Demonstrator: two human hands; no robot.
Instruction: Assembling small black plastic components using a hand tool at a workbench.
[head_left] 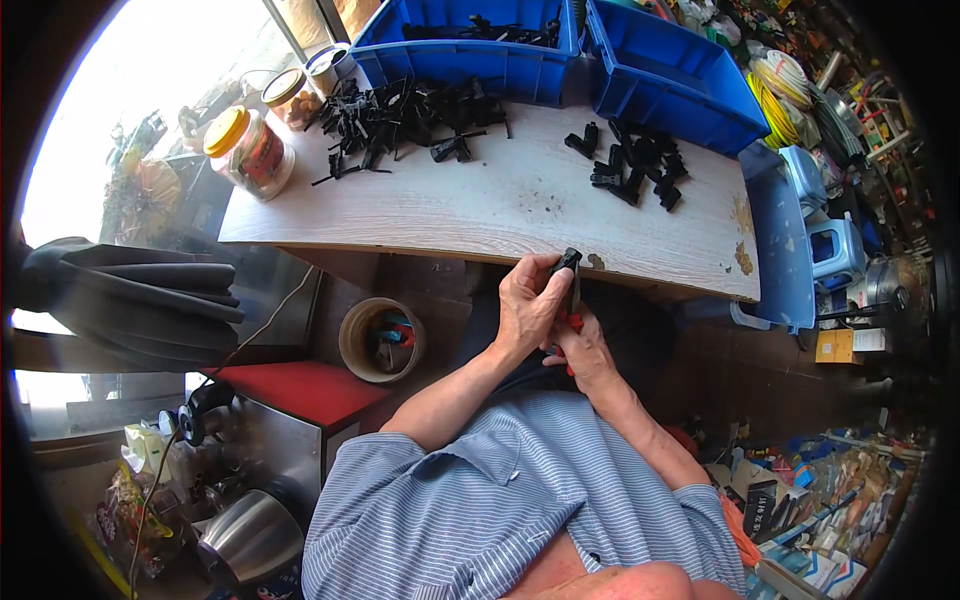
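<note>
Thumb and fingers of our left hand (526, 308) pinch a black part (570, 258), which we hold near the front edge of the table (430, 205). Just below and to the right, our right hand (591, 355) is closed around a red-handled tool (575, 322); its working end is largely hidden, so we cannot tell whether it grips the part. Beyond the left hand, to its left, we find a heap of black parts (400, 115). Beyond the right hand, to its right, we find a smaller group (650, 160). Farther out from both hands stand two blue bins (470, 76).
</note>
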